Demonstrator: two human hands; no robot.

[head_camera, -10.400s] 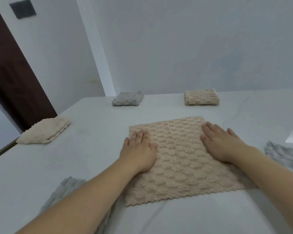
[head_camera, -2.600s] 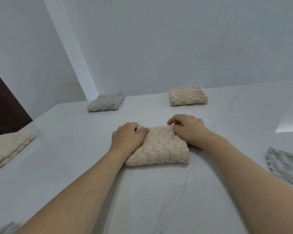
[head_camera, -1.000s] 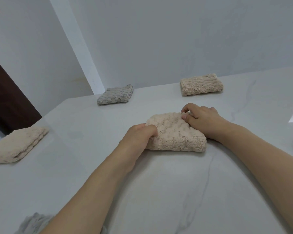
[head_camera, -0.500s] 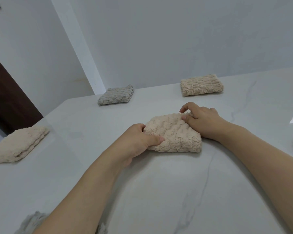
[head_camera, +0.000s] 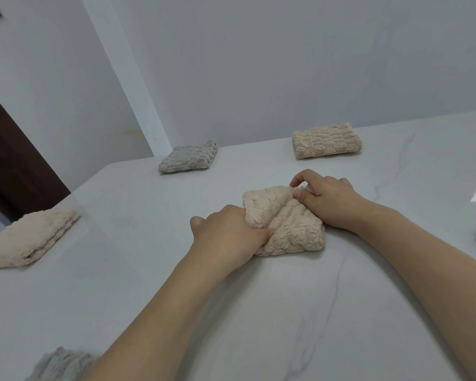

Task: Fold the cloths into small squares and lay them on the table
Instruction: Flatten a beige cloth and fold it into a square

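2 hands clutch the beige cloth [head_camera: 285, 224]: my left hand [head_camera: 226, 235] at 8 o'clock, right hand [head_camera: 324, 199] at 2. Soft, light, floppy; I judge folded edges best.

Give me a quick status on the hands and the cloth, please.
Left hand and right hand both grip the folded beige textured cloth. Cloth bunched on the white marble table. Nothing in the way.
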